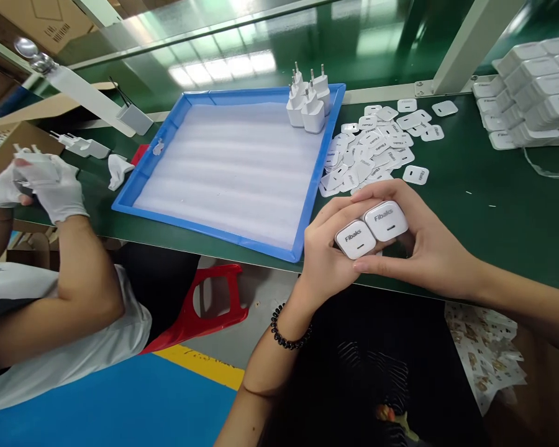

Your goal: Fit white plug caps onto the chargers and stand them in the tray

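Note:
Two white charger blocks marked "Fibaks" are held side by side above the bench edge, labelled faces with a small dark slot towards me. My left hand (328, 245) wraps round the left charger block (355, 239). Around the right charger block (386, 221) my right hand (428, 248) is closed, its thumb reaching under towards the left one. Just beyond my hands lies a loose heap of white printed cover plates (377, 149). A few white plug adapters (310, 105) stand prongs up in the far right corner of the blue tray (214, 231).
Stacked white charger blocks (535, 93) stand at the back right by a metal post (479, 43). To the left, a co-worker's gloved hands (51, 183) hold a white plug piece near more plug adapters (86, 146). A red stool (209, 316) is below the green bench (507, 242).

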A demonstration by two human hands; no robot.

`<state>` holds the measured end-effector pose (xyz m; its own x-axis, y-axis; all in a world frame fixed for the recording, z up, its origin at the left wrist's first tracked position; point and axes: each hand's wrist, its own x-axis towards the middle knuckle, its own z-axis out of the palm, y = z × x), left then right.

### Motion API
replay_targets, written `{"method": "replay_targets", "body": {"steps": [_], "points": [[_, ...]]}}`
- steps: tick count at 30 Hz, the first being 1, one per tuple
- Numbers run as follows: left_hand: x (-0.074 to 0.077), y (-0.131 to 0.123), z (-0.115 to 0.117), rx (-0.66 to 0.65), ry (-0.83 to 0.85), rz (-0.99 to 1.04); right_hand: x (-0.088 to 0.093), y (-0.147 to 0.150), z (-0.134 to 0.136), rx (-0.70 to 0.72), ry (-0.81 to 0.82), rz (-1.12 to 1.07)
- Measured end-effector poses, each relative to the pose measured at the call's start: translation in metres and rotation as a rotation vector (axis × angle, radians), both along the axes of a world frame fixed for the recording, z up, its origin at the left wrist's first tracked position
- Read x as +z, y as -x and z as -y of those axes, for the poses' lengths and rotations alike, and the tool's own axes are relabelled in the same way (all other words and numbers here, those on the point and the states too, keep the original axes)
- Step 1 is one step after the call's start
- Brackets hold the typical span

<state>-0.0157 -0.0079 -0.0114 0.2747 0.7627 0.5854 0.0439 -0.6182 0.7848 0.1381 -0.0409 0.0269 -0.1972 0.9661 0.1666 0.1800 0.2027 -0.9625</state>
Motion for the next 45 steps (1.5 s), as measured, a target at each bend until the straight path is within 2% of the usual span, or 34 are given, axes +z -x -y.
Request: {"method": "replay_targets", "body": {"steps": [4,9,16,22,25,32,41,45], "points": [[0.002,0.002,-0.002,-0.024,0.012,0.028,0.001,-0.004,0.0,0.045,0.012,-0.02],[0.001,0.003,-0.002,-0.045,-0.001,-0.005,0.001,-0.007,0.003,0.067,0.121,-0.097],[0.0,0.001,-0.002,-0.013,-0.034,-0.056,0.002,0.001,0.005,-0.127,0.118,-0.092],[0.001,-0.001,-0.002,-0.069,0.018,-0.043,0.001,0.003,0.004,-0.182,0.167,-0.109],[0.0,-0.001,-0.002,-0.105,0.079,-0.033,0.0,-0.002,0.0,-0.131,0.215,-0.139],[-0.001,0.002,-0.003,-0.086,0.138,-0.047,0.002,-0.009,-0.006,0.019,0.214,-0.138],[-0.002,0.002,-0.001,-0.099,0.153,-0.01,0.003,-0.007,-0.006,0.001,0.171,-0.051],[-0.001,0.0,0.004,-0.058,0.12,-0.068,0.003,-0.001,-0.004,-0.08,0.137,-0.031]]}}
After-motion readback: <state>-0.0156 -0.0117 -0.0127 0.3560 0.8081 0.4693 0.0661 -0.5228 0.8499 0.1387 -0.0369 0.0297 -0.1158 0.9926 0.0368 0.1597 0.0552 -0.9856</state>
